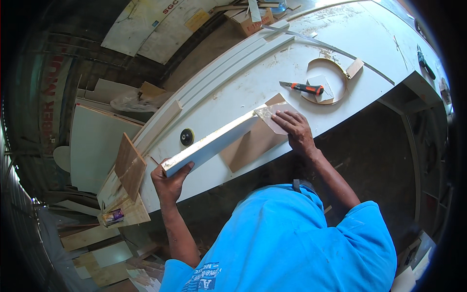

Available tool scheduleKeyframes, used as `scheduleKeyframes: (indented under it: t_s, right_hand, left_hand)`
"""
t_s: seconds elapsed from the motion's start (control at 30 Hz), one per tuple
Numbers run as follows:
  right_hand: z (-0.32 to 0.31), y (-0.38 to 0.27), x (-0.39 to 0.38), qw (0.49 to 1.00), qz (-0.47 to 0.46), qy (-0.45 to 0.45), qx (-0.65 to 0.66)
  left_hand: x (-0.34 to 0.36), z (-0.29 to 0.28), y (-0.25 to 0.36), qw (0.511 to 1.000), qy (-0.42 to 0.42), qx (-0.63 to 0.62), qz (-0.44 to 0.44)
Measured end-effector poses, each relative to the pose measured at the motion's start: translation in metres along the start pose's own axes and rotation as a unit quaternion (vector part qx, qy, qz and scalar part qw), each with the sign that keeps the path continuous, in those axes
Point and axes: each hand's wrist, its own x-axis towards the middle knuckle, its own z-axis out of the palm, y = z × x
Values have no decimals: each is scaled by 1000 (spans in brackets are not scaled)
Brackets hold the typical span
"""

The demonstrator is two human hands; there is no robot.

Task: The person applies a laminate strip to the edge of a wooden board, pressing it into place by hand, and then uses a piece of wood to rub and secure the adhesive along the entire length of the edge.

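My left hand point(171, 180) is wrapped around the near-left end of a long narrow board point(219, 138), white on its face and held on edge above the table. Its upward edge looks pale yellow and rough, as if coated. My right hand point(296, 129) presses a thin flat pale piece with cut corners point(272, 117) onto the board's other end, fingers over its top; whether it is a scraper or a laminate scrap I cannot tell. Under the board, a brown panel point(238, 155) lies at the table's front edge.
On the white worktable point(228, 92) lie an orange-black utility knife point(309, 88), a coiled edging strip point(346, 85), a round black sanding pad point(187, 136), a long metal straightedge point(335, 47) and a drill-like tool point(425, 62). Wood-grain offcuts point(130, 165) rest at the left end.
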Motion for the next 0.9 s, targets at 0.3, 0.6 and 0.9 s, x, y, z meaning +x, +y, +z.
scheduleKeyframes:
  t_s: [0.3, 0.6, 0.9]
  right_hand:
    - [24, 34, 0, 993, 17, -3, -116]
    - [29, 30, 6, 993, 19, 7, -120]
    - [19, 8, 14, 990, 55, 28, -130]
  left_hand:
    - [-4, -12, -31, 1000, 18, -14, 14]
    - [-6, -14, -46, 999, 24, -36, -2]
    - [-13, -16, -54, 998, 34, -60, -16]
